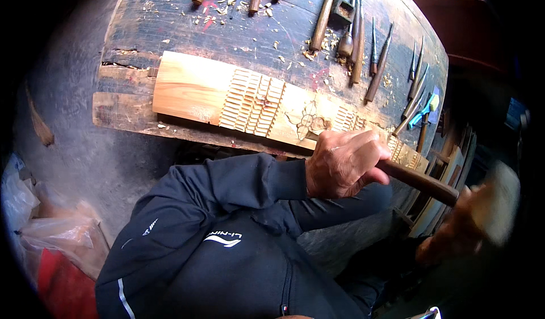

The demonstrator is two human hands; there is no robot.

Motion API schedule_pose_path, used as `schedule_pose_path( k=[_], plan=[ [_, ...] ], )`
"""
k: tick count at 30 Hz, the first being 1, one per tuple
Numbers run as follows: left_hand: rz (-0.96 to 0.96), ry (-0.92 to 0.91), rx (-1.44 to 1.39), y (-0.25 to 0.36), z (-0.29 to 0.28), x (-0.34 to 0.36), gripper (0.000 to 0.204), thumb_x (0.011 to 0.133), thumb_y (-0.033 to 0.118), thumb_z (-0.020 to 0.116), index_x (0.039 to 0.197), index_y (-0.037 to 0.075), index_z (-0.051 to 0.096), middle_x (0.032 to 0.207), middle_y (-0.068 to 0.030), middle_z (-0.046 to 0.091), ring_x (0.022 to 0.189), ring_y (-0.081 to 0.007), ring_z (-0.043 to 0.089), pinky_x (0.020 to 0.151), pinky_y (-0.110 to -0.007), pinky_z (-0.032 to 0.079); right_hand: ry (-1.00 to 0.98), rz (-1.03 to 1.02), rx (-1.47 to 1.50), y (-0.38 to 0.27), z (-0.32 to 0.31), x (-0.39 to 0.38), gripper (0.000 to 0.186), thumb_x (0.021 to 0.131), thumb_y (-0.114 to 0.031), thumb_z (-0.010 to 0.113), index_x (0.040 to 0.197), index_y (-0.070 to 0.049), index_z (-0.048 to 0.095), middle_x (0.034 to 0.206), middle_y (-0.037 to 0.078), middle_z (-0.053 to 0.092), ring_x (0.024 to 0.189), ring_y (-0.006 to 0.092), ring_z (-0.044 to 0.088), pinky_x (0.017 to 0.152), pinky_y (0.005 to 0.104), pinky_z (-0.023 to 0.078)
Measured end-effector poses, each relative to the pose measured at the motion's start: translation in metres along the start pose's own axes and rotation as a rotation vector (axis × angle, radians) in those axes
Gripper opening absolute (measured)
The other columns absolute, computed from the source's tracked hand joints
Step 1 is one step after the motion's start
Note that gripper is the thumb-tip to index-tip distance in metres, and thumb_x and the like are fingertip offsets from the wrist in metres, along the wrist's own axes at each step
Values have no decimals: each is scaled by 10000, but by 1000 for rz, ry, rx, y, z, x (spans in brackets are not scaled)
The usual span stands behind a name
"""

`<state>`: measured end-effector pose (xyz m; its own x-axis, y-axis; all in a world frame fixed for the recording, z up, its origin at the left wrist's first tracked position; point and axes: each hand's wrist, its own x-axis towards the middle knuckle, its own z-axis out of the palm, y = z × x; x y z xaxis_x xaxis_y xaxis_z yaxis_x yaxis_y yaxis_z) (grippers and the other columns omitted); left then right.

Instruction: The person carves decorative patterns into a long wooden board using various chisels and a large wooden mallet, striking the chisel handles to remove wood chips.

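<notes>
A long pale wooden board [193, 86] lies along the near edge of the workbench, cut with rows of small notches and an outlined flower [308, 120]. My left hand [346, 163] is closed round a carving chisel [420, 181] just over the board's near edge. The chisel's brown handle sticks out to the lower right, while its tip is by the flower and partly hidden by my fingers. Lower right, my right hand [448, 242] is blurred by motion and grips a mallet, whose pale head [499, 205] is near the chisel's butt end.
On the dark, worn workbench [170, 23] several wood-handled chisels [323, 18] lie beyond the board among shavings. A small dark block [342, 11] and a blue brush [420, 114] lie there too. Plastic bags [62, 234] sit on the floor at left; planks [443, 188] lean at right.
</notes>
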<state>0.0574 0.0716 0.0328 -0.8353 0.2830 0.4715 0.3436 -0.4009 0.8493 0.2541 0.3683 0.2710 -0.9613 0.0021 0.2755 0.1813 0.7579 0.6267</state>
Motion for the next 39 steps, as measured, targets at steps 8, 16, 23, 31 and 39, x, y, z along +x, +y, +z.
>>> schedule_pose_path(
  k=[8, 16, 23, 31, 39],
  plan=[
    [5, -7, 32, 0, -3, -2, 415, 999, 472, 724, 1067, 69, 655, 884, -91, 679, 733, -307, 707, 634, -407, 519, -47, 238, 156, -123, -30, 42, 497, 1014, -314, 771, 1434, -94, 622, 1356, 147, 687, 1229, 292, 716, 1069, 403, 602],
    [76, -36, 89, -5, 0, -3, 392, 1010, 462, 716, 1054, 78, 650, 849, -78, 650, 696, -283, 687, 582, -400, 505, 445, 600, 988, -145, -24, 45, 708, 913, -320, 831, 1514, -82, 544, 1178, 131, 698, 924, 232, 742, 885, 399, 645],
    [423, -332, 85, -9, -3, -25, 442, 1075, 518, 592, 932, 102, 637, 724, -16, 480, 570, -185, 545, 482, -359, 428, 345, 789, 994, -184, -23, 28, 767, 861, -231, 819, 1495, 35, 479, 991, 126, 710, 783, 202, 715, 819, 364, 662],
    [419, -365, 23, -9, -7, -26, 471, 1075, 518, 603, 932, 73, 659, 706, -31, 480, 536, -204, 531, 470, -362, 401, 226, 928, 1172, -210, -8, 1, 833, 798, -230, 816, 1490, 74, 467, 935, 114, 700, 723, 161, 679, 772, 320, 642],
    [385, -353, 92, -11, -10, -25, 454, 1078, 508, 595, 942, 79, 651, 730, -30, 493, 565, -204, 542, 480, -362, 407, 275, 936, 1212, -218, -11, 8, 827, 796, -202, 824, 1497, 53, 467, 933, 111, 687, 734, 161, 675, 763, 315, 640]
  ],
)
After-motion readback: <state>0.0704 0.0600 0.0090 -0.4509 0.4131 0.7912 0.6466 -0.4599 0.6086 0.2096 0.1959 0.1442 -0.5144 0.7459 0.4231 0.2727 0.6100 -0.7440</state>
